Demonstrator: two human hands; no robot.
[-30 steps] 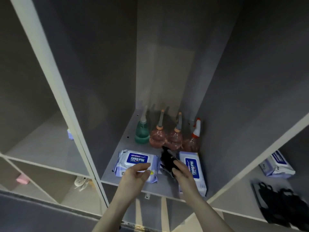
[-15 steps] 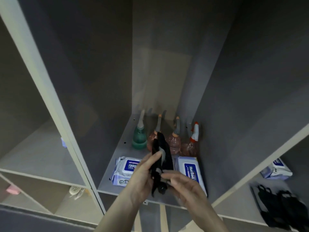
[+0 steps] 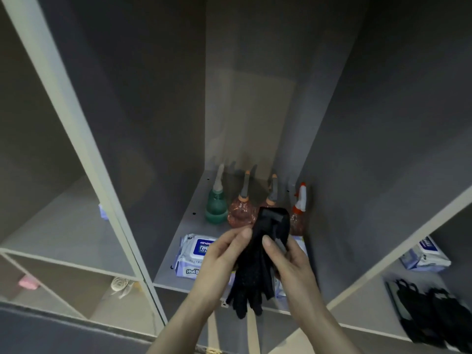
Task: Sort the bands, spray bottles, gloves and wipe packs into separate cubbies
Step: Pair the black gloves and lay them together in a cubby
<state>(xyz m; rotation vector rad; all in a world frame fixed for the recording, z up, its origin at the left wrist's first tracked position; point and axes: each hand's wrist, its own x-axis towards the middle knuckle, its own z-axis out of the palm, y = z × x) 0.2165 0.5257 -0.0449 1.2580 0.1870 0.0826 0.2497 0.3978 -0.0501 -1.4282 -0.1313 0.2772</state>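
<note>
Both hands are raised in front of the middle cubby point(image 3: 178, 251), sharing a pair of black knitted gloves point(image 3: 258, 261). The left hand point(image 3: 219, 259) grips the left edge of the bundle, thumb curled over the front near the cuff. The right hand point(image 3: 288, 261) pinches the right side, its thumb laid across the dark fabric and its other fingers hidden behind it. The gloves hang between the two hands, cuffs up, limp fingers dangling below the wrists and over the cubby's front lip.

The fabric looks soft and matte, with a finely dotted grain on the lower part and a smoother, folded band at the cuff.

Behind them, on the cubby's flat grey floor, lies a white and blue soft plastic wipe pack point(image 3: 196, 254), crinkled at its edges and partly covered by the left hand. At the back stand a green translucent spray bottle point(image 3: 216, 205), a pink translucent rounded spray bottle point(image 3: 241, 210) and, against the right wall, a spray bottle with a white and orange trigger head point(image 3: 298, 213); another nozzle rises just behind the gloves.

In the lower right cubby another white and blue wipe pack point(image 3: 424, 256) lies at the back, with more black gloves point(image 3: 431, 312) flat in front of it. The lower left cubbies hold a small pink item point(image 3: 28, 282) and a pale coiled band point(image 3: 120, 284), both blurred.
</note>
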